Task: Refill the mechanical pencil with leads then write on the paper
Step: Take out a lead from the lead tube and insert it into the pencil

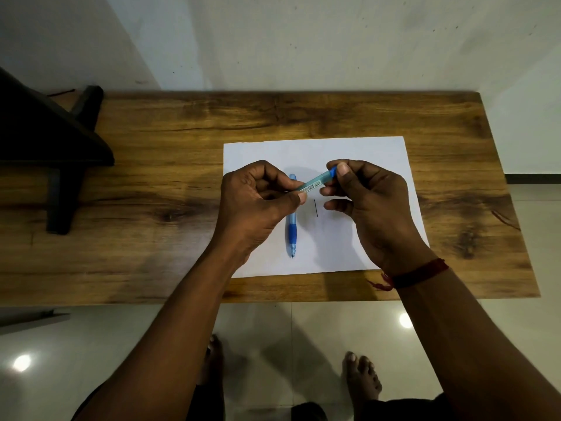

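My forearms reach in over the near edge of the desk (pixel 151 177), a red thread (pixel 422 273) on the right wrist. Above the paper (pixel 379 153), my left hand (pixel 258 202) pinches one end of the lead tube (pixel 317 181) and my right hand (pixel 370 202) pinches its blue cap end. The pencil (pixel 292 229) lies on the paper, tip toward me. One lead (pixel 316 208) lies on the paper too.

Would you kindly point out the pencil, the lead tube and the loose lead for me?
pencil (pixel 292 230), head view, on its dark blue grip.
lead tube (pixel 315 183), head view, on its labelled middle.
loose lead (pixel 316 208), head view, on its midpoint, lying on the paper.
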